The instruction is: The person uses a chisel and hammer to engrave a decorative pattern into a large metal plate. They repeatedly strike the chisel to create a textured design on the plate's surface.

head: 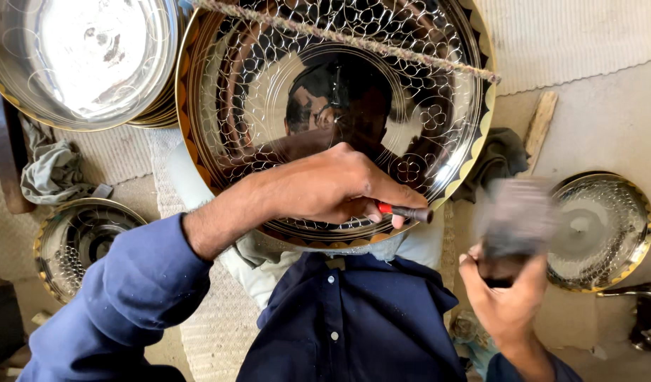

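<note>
A large shiny brass plate (pixel 339 78) with engraved loops and a scalloped gold rim rests tilted on my lap. My left hand (pixel 332 187) lies on its lower part, closed around a small chisel with a red band (pixel 407 211) whose dark tip points right. My right hand (pixel 506 297) is raised to the right of the plate, gripping a dark mallet (pixel 516 216) that is motion-blurred. A twisted cord (pixel 353 39) runs across the plate's upper face.
A stack of shiny plates (pixel 85 64) sits at upper left. Smaller engraved plates lie on the floor at left (pixel 74 240) and right (pixel 612 230). A grey rag (pixel 53 170), a dark cloth (pixel 498 159), a wooden stick (pixel 541 120) and woven matting (pixel 573 35) surround them.
</note>
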